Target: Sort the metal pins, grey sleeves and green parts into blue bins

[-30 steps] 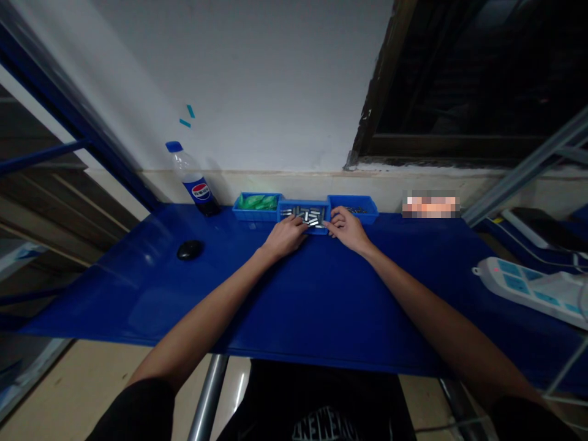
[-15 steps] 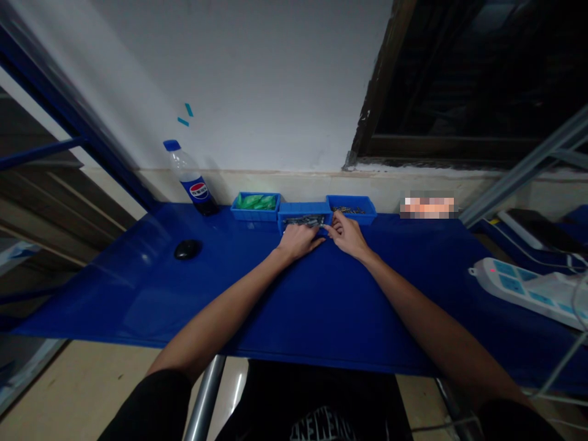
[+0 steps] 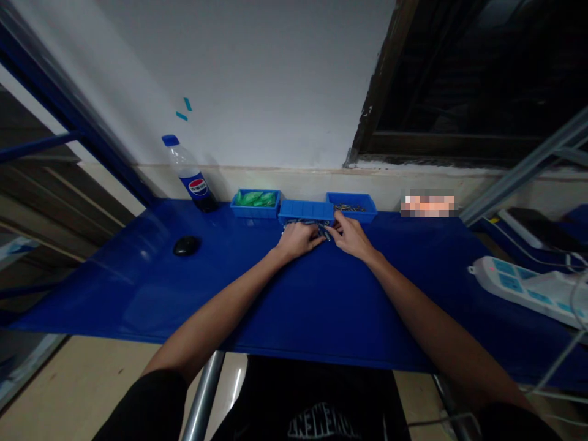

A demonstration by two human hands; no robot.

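A blue bin (image 3: pixel 307 210) in the middle is tipped steeply forward, its underside facing up and its opening toward me. Small dark and silvery metal pieces (image 3: pixel 327 233) show below its lip, between my hands. At the front of the opening lies my left hand (image 3: pixel 296 240), back up, over the pieces. Its thumb stands apart, while its other fingers are largely hidden by the bin and pieces. My right hand (image 3: pixel 353 237) grips the bin's right edge with curled fingers, its thumb close to the pieces.
Behind the tipped bin, a blue bin (image 3: pixel 255 211) with green packets stands left and another (image 3: pixel 362 215) with small metal pieces right. A cola bottle (image 3: pixel 198 187) and black mouse (image 3: pixel 186 246) are on the left of the blue table (image 3: pixel 294 312). A power strip (image 3: pixel 519 288) lies right.
The middle bin has tipped further toward me, so more of its underside shows. Metal pieces now come out below its lip. Both hands stay close to it.
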